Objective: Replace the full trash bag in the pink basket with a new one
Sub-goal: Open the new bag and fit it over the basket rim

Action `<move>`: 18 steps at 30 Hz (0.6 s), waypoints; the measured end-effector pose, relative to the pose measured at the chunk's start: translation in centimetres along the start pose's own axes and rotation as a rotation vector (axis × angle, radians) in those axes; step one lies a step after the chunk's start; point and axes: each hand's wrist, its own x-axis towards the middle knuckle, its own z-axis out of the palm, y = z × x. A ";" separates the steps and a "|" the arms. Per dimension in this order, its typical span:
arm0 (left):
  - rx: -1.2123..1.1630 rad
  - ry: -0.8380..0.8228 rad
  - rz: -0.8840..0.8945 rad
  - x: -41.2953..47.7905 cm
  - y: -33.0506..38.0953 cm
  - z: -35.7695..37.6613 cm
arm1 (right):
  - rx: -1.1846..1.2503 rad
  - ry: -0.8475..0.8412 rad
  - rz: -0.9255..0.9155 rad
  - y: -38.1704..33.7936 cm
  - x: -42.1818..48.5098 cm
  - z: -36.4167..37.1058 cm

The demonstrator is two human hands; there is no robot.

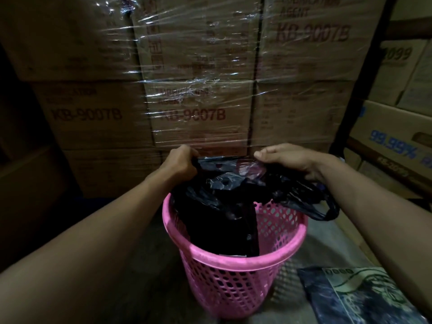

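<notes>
Left hand [181, 161] fisted round one top edge of the black bag [219, 213]; right hand [289, 161] has fingers curled over the opposite edge, pinching it. Both are clamped on plastic and held apart above the far rim, so the mouth gets pulled wide. Bag hangs from the hands down into the pink basket [236, 254], body limp and flat inside, one handle loop drooping outside over the right rim. It looks slack with no bulge, so my read: this is the new liner being opened and seated, not the full one coming out. Can't confirm, interior too dark. No full bag in view. Basket stands upright on the floor [145, 265], close in front of the person, near the stacked boxes [93, 118], so both arms reach straight over it. Edges not yet folded over the rim, likely the next move

Writing: boxes are wrapped in clear film [187, 85], with red "KB-9007B" readable on several and "LUBRICATION AGENT" above it, partly blurred. Side cartons [392, 127] at right show blue "99.99%"; another ends in "099". Flat dark packet [360, 298] lies on the floor right of the basket, print too blurred to read; maybe the bag pack, guess only
</notes>
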 end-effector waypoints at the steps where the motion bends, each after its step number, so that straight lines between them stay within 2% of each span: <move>1: -0.068 -0.076 0.002 0.0 -0.3 0.0 | 0.012 0.083 -0.042 0.0 0.2 -0.1; 3: -0.304 -0.246 -0.037 -0.4 -0.5 -0.3 | 0.042 0.189 -0.132 -0.2 0.3 -0.4; 5: -0.469 -0.345 -0.082 -0.6 -0.7 -0.7 | 0.027 0.173 -0.178 -0.1 0.4 -0.8; 7: -0.586 -0.354 -0.104 -0.6 -0.7 -1.0 | -0.185 0.162 -0.194 0.1 0.5 -0.7; 10: -0.741 -0.278 -0.069 -0.5 -0.5 -0.9 | -0.560 0.178 -0.233 0.5 1.5 0.2; 14: -0.598 -0.159 0.101 -0.2 0.3 -0.8 | -0.759 0.215 -0.242 0.2 1.6 0.9; 16: -0.441 -0.213 0.177 -0.4 0.8 -1.0 | -0.807 0.118 -0.213 -0.1 1.4 0.9; 18: -0.255 -0.258 0.196 -0.7 1.1 -1.1 | -0.802 -0.034 -0.109 -0.5 0.7 0.9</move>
